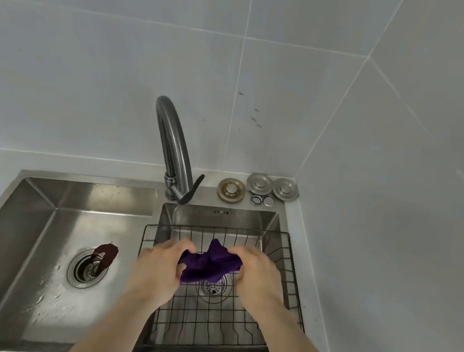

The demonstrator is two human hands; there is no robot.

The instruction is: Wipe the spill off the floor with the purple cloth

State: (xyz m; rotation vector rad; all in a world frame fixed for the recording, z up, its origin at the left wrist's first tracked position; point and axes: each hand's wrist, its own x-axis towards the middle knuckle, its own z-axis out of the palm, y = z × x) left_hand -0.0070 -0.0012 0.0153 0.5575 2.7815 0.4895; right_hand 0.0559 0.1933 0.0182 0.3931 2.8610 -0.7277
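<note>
The purple cloth [207,264] is bunched between both of my hands, above the black wire rack [290,286] in the small right basin. My left hand [159,269] grips its left end and my right hand [257,274] grips its right end. One corner of the cloth sticks up between the hands. Neither the floor nor any spill is in view.
A steel double sink [47,212] fills the counter; its big left basin is wet, with a dark brown item [106,255] at the drain [87,268]. The grey faucet [172,146] arches behind the basins. Several metal drain plugs [259,183] lie at the back right corner by the tiled walls.
</note>
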